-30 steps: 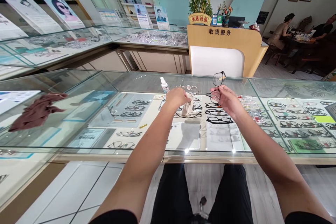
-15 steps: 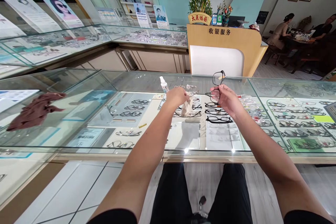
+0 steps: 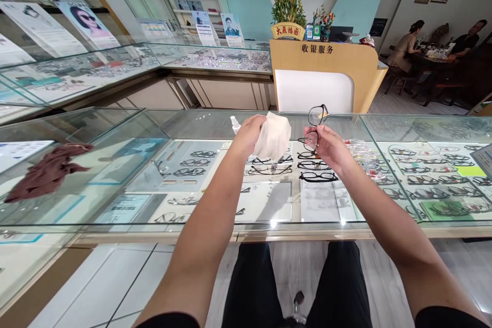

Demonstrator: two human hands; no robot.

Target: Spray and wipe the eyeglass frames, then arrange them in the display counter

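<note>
My left hand [image 3: 248, 134] is closed on a pale cream cloth [image 3: 274, 137] that hangs spread out to its right, above the glass counter. Just behind that hand the white top of a spray bottle [image 3: 235, 124] shows; the rest of the bottle is hidden. In my right hand [image 3: 329, 146] is a pair of dark-rimmed eyeglasses [image 3: 318, 116], pinched near the middle and held on edge, one lens above the other. A gap lies between the cloth and the eyeglasses.
Under the glass top of the display counter [image 3: 215, 233] lie several rows of eyeglass frames [image 3: 318, 177]. A crumpled brown cloth [image 3: 49, 169] rests on the glass at left. Beyond stands a wooden cashier desk [image 3: 323, 56]; two people sit at a table at far right.
The cloth in my left hand has opened out and risen, where before it hung bunched below the fingers. My right hand still holds the eyeglasses in nearly the same pose. The camera view shifted slightly.
</note>
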